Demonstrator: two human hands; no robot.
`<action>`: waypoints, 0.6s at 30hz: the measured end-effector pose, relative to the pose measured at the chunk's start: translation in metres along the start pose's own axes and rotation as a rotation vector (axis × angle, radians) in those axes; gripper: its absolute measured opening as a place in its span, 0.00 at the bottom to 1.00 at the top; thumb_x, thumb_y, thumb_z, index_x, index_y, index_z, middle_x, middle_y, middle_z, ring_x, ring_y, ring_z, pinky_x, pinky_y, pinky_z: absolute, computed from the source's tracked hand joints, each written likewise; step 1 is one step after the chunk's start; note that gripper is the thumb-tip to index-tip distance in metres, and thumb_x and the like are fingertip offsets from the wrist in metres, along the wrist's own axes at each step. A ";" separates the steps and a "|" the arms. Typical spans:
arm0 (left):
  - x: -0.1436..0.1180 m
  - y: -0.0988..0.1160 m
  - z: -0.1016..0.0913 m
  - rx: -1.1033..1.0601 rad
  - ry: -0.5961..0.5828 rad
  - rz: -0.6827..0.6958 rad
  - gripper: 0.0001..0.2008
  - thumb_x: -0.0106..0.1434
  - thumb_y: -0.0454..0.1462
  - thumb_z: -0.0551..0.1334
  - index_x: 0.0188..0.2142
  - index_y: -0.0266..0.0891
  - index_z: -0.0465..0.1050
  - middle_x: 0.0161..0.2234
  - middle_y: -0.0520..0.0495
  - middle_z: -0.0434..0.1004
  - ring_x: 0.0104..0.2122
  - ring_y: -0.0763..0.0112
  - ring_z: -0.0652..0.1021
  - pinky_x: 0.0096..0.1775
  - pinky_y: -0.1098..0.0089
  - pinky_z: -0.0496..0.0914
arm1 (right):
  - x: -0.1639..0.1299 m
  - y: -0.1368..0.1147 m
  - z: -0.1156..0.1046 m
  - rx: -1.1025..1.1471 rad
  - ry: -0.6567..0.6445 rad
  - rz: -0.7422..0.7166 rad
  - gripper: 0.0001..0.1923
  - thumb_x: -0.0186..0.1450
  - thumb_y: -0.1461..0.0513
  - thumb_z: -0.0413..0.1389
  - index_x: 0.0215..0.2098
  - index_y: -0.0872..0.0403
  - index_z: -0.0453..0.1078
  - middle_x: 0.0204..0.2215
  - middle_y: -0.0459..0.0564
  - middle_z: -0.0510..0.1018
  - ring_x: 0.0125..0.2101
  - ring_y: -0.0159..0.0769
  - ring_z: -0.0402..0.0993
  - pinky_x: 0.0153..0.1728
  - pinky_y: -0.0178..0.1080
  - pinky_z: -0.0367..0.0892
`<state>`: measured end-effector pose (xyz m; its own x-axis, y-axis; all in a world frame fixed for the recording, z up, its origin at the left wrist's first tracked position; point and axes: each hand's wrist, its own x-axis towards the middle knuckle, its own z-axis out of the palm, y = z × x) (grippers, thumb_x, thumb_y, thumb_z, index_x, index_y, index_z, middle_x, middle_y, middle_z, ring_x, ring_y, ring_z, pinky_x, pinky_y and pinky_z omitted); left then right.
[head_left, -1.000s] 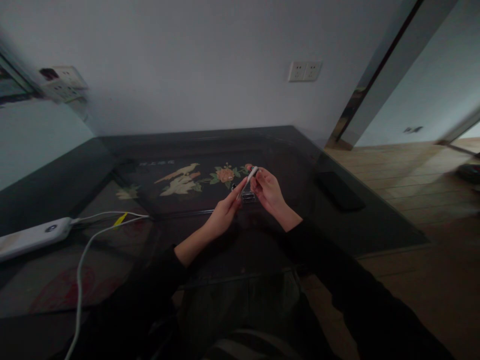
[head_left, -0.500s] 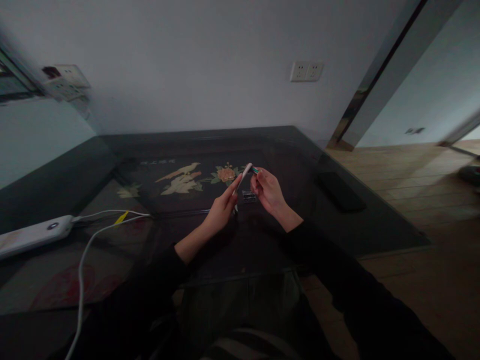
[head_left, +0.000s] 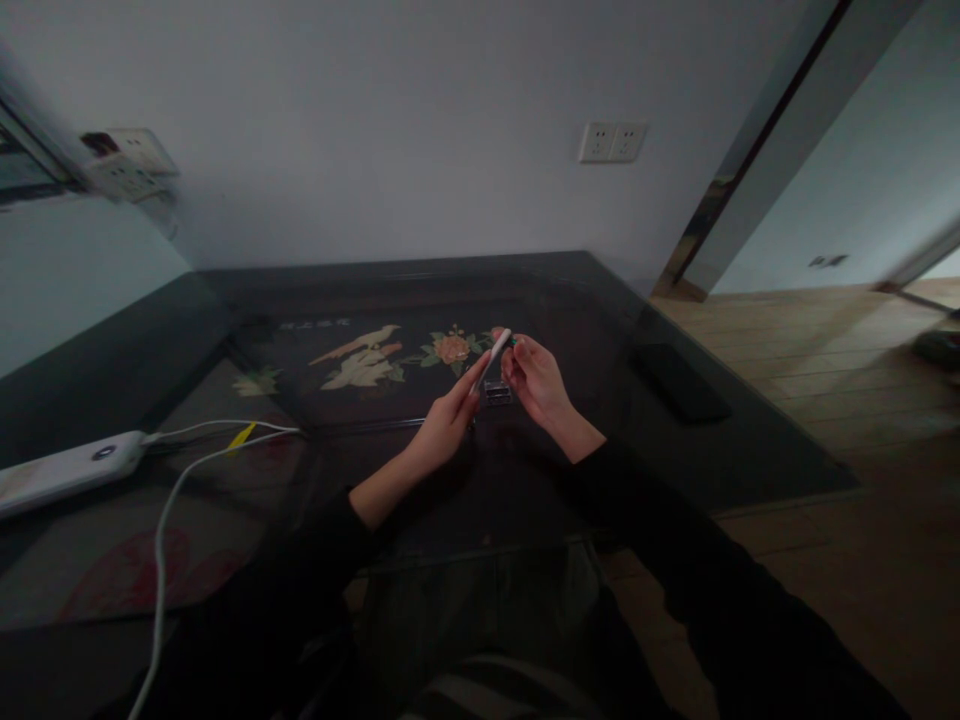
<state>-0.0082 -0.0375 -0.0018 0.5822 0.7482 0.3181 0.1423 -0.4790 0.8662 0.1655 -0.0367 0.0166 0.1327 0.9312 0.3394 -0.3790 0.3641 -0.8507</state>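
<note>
My left hand is closed round a slim white device, held tilted and nearly edge-on, so its faces cannot be made out. Against the upper end of this device, my right hand pinches a small green battery-like piece between thumb and fingers. Most of that piece is hidden by the fingertips and the device. On the dark table beneath, between the two hands, lies a small shiny piece with pale parallel lines. It is too small and dim to identify.
The dark glass-topped table bears a bird-and-flower picture. A white power strip and white cable lie left. A flat black object lies right. Wall sockets are behind.
The white device has tilted and shifted slightly right, towards my right hand. Less of the green piece shows between my right fingers and the device.
</note>
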 end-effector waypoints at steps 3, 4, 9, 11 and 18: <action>0.000 0.000 0.001 -0.004 -0.032 0.010 0.29 0.73 0.40 0.49 0.71 0.41 0.48 0.28 0.51 0.68 0.25 0.74 0.62 0.32 0.71 0.63 | 0.000 0.001 -0.001 -0.015 0.007 0.010 0.26 0.54 0.42 0.65 0.37 0.53 0.76 0.18 0.39 0.64 0.19 0.26 0.55 0.20 0.34 0.52; -0.001 -0.001 0.002 -0.007 -0.039 0.015 0.29 0.72 0.40 0.49 0.71 0.41 0.48 0.28 0.51 0.68 0.26 0.73 0.63 0.32 0.71 0.63 | 0.000 0.001 -0.001 -0.023 0.007 0.016 0.26 0.54 0.41 0.64 0.38 0.53 0.77 0.18 0.40 0.64 0.19 0.26 0.55 0.21 0.35 0.52; -0.001 -0.005 0.002 -0.058 -0.057 0.014 0.30 0.72 0.41 0.50 0.71 0.42 0.47 0.27 0.51 0.67 0.25 0.74 0.61 0.30 0.72 0.62 | 0.000 0.001 -0.001 -0.038 0.008 0.020 0.27 0.55 0.41 0.63 0.41 0.52 0.77 0.19 0.41 0.63 0.20 0.27 0.55 0.21 0.35 0.52; -0.001 -0.005 0.002 -0.083 -0.064 -0.004 0.30 0.72 0.41 0.50 0.71 0.42 0.46 0.27 0.52 0.65 0.24 0.74 0.61 0.30 0.72 0.61 | 0.000 0.000 0.000 -0.041 0.007 0.014 0.27 0.55 0.41 0.63 0.40 0.52 0.77 0.19 0.40 0.63 0.20 0.27 0.54 0.21 0.35 0.52; 0.001 0.001 0.001 -0.080 -0.021 -0.012 0.29 0.72 0.39 0.51 0.70 0.40 0.49 0.26 0.53 0.63 0.24 0.75 0.60 0.30 0.72 0.61 | -0.001 -0.002 0.002 -0.006 0.016 0.006 0.25 0.53 0.41 0.65 0.36 0.52 0.76 0.18 0.39 0.64 0.19 0.26 0.55 0.21 0.34 0.52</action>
<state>-0.0063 -0.0379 -0.0010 0.5975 0.7434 0.3005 0.0853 -0.4316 0.8980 0.1641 -0.0387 0.0184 0.1454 0.9333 0.3282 -0.3739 0.3590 -0.8552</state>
